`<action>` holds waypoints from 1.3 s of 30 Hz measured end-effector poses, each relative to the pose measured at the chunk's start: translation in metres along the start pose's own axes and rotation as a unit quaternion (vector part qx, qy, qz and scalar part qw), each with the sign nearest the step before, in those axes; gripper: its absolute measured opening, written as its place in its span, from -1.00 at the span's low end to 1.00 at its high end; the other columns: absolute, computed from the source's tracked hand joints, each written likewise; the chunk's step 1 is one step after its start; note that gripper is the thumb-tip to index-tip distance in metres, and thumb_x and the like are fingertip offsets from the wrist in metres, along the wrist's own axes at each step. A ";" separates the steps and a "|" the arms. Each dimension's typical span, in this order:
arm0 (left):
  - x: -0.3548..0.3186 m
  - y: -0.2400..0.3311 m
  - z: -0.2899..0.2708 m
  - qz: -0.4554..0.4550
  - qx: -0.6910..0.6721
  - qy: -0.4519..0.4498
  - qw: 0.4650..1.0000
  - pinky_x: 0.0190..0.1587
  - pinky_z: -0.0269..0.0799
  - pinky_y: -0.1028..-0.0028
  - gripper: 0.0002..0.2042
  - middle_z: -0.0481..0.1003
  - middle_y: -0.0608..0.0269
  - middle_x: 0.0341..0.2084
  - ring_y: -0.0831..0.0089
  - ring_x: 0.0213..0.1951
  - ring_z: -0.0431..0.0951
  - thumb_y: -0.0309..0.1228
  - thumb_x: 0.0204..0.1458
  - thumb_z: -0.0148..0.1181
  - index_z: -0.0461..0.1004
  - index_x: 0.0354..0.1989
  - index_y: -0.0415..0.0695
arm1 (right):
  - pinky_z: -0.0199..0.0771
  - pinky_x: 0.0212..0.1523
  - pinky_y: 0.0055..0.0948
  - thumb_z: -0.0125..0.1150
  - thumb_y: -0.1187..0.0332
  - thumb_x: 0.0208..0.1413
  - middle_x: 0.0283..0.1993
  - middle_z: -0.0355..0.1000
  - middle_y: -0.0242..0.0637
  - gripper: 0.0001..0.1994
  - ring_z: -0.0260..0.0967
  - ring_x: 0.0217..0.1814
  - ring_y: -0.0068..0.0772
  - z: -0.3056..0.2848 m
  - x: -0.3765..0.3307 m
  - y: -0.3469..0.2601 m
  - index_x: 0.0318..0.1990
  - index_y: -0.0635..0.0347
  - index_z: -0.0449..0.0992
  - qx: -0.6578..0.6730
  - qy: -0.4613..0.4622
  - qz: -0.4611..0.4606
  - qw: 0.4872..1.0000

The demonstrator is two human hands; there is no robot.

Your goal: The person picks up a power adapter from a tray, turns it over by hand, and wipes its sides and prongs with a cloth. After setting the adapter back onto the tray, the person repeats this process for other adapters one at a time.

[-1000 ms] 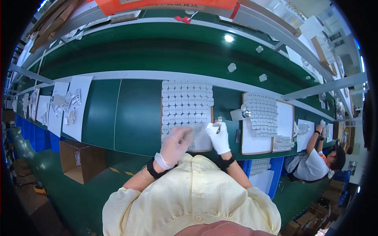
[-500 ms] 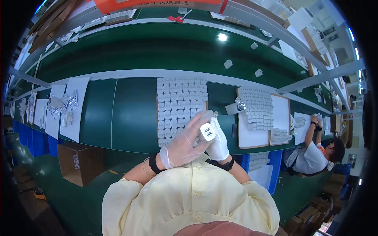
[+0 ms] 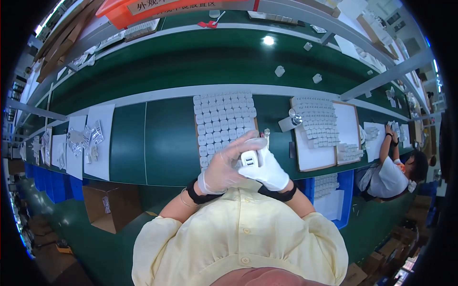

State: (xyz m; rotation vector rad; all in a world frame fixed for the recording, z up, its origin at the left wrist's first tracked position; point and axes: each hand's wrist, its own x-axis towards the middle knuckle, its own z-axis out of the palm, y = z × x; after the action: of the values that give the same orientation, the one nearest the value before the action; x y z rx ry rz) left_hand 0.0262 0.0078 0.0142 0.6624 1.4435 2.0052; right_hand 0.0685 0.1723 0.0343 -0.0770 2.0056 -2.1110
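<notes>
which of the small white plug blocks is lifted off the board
The white charger block held between the left hand and right hand. It shows two slots facing up, while all the others lie in rows on the board.

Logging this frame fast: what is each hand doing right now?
Left hand: clear glove, fingers curled around the small white charger block, holding it.
Right hand: white glove, closed on the same block from the other side.

White charger block (image 3: pixel 249 158); clear-gloved left hand (image 3: pixel 224 167), white-gloved right hand (image 3: pixel 269 169), black wristbands (image 3: pixel 196 193). Dark green tabletop (image 3: pixel 167 138); gridded white parts (image 3: pixel 222 121); pale yellow shirt (image 3: pixel 238 238); blue bins (image 3: pixel 343 190); orange crate (image 3: pixel 143 9).
</notes>
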 end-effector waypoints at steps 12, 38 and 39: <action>0.001 0.031 0.019 -0.069 -0.085 0.039 0.993 0.12 0.30 0.44 -0.39 0.31 0.10 0.13 0.40 0.12 0.34 -0.22 0.10 0.17 0.18 0.31 -0.15 | 0.49 -0.10 -0.36 0.43 0.32 -0.04 -0.04 0.42 -0.16 -0.50 0.46 -0.08 -0.27 -0.011 -0.017 0.004 0.06 0.15 0.36 -0.190 0.098 -0.220 0.952; -0.006 0.013 0.039 0.083 0.050 0.043 0.994 0.04 0.35 0.38 -0.31 0.32 0.01 0.11 0.28 0.06 0.38 -0.54 0.06 0.13 0.01 0.40 -0.25 | 0.48 -0.09 -0.50 0.43 0.37 0.01 -0.07 0.46 -0.27 -0.59 0.44 -0.09 -0.53 -0.005 -0.045 0.000 -0.02 0.22 0.40 0.016 0.198 -0.104 0.974; -0.005 0.015 0.037 0.013 0.004 0.040 0.999 -0.01 0.37 0.42 -0.32 0.31 0.04 0.08 0.33 -0.07 0.41 -0.56 0.07 0.12 0.03 0.39 -0.23 | 0.48 -0.09 -0.50 0.43 0.37 0.01 -0.07 0.46 -0.27 -0.59 0.44 -0.09 -0.53 -0.006 -0.045 0.001 -0.02 0.22 0.40 0.018 0.197 -0.105 0.975</action>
State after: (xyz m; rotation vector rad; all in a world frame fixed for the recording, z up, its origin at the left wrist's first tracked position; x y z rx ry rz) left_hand 0.0519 0.0253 0.0392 0.6131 1.4971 2.0674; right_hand 0.1112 0.1868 0.0381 0.1549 2.2609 -2.4529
